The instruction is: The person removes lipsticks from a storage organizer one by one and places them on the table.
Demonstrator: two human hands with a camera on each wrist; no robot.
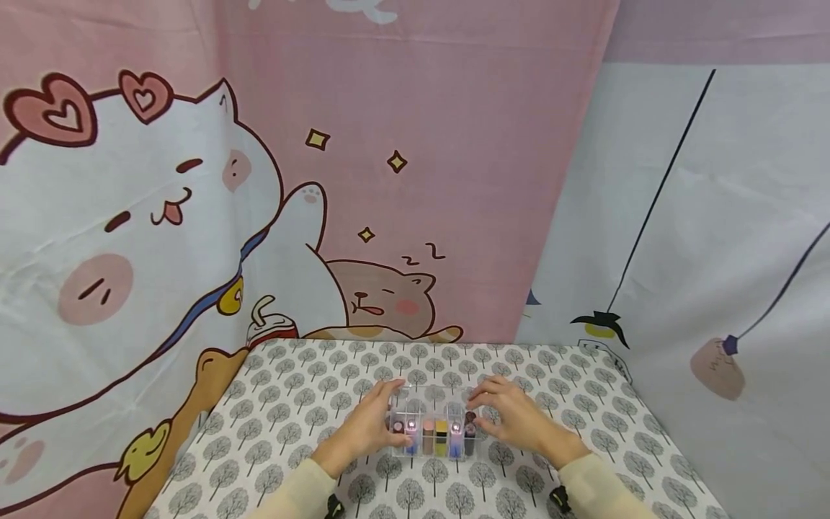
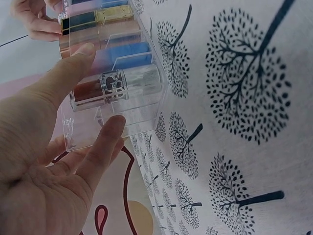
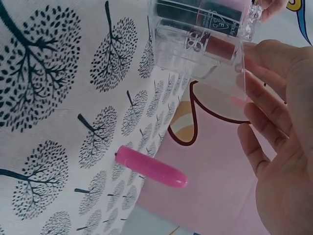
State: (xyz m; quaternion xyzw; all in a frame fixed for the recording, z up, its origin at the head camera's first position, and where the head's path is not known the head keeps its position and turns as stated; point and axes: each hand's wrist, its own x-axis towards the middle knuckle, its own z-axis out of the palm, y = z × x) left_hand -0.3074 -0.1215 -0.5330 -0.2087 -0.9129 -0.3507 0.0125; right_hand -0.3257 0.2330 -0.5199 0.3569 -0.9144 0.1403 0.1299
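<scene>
A clear lipstick organizer [image 1: 423,447] stands on the patterned cloth with several lipsticks and gloss tubes in its compartments. My left hand [image 1: 366,425] grips its left end. In the left wrist view, the thumb lies across the front, by a brown-red gloss tube [image 2: 90,93], and the forefinger bends round the end wall. My right hand [image 1: 515,417] is at the opposite end, its loosely bent fingertips right at the upper edge. Close to them, the right wrist view shows a gloss tube [image 3: 215,46] with a clear section in the end compartment.
A pink bullet-shaped tube [image 3: 151,167] stands on the tree-print cloth [image 1: 454,497] beyond the organizer's right end. Behind the table hangs a pink cartoon curtain [image 1: 467,180], with a pale one [image 1: 733,216] at the right.
</scene>
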